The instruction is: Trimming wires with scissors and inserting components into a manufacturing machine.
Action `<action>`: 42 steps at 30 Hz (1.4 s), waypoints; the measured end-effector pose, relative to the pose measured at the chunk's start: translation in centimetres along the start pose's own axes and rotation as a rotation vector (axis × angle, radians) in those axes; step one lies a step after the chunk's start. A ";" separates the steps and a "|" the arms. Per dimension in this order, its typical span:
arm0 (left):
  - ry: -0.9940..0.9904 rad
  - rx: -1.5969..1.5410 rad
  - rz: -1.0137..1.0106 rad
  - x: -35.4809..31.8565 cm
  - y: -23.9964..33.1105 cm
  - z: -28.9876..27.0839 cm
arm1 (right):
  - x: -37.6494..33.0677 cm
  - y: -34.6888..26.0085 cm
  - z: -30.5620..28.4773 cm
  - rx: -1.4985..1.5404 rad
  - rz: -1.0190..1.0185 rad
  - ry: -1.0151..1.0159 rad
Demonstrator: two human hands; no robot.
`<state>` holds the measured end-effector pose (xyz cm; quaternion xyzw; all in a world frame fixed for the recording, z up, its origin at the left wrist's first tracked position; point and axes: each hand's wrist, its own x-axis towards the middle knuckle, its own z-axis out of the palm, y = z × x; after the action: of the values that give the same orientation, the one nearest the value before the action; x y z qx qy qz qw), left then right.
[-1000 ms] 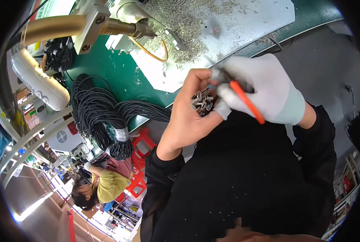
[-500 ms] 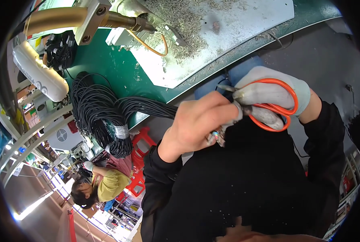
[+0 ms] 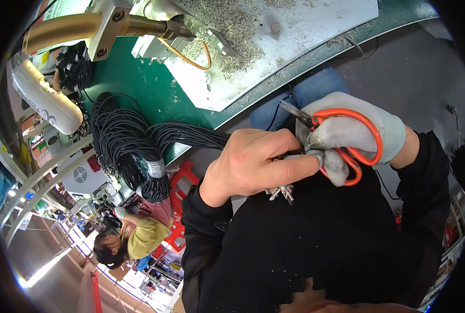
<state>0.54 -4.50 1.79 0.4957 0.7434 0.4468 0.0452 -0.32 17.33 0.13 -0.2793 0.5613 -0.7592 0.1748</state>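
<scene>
My bare left hand is closed around the end of a bunch of black cables. Stripped wire ends with shiny metal tips stick out below its fingers. My right hand, in a pale work glove, grips a pair of scissors with orange loop handles. The short blades point up and left, just beyond my left fingertips. Left finger and thumb touch or nearly touch the gloved fingers, around a small wire end. What lies inside my left fist is hidden.
A thick coil of black cable hangs at the green table's edge. Metal scraps litter a white board beneath a clamped machine nozzle. Red stools and a person in yellow are at lower left.
The scissors' handles have spread and the blades have come into view, tilted upward. My left finger and thumb have reached right toward the glove, and the metal tips below have shifted slightly down.
</scene>
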 end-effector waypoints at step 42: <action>0.735 -0.388 -1.004 0.2 -1.2 0.7 | 0.3 2.6 2.0 -0.624 0.121 0.268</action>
<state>-0.01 -4.04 0.63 -0.1143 0.7575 0.6378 0.0801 0.54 14.80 -1.83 -0.1834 0.8000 -0.5691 0.0504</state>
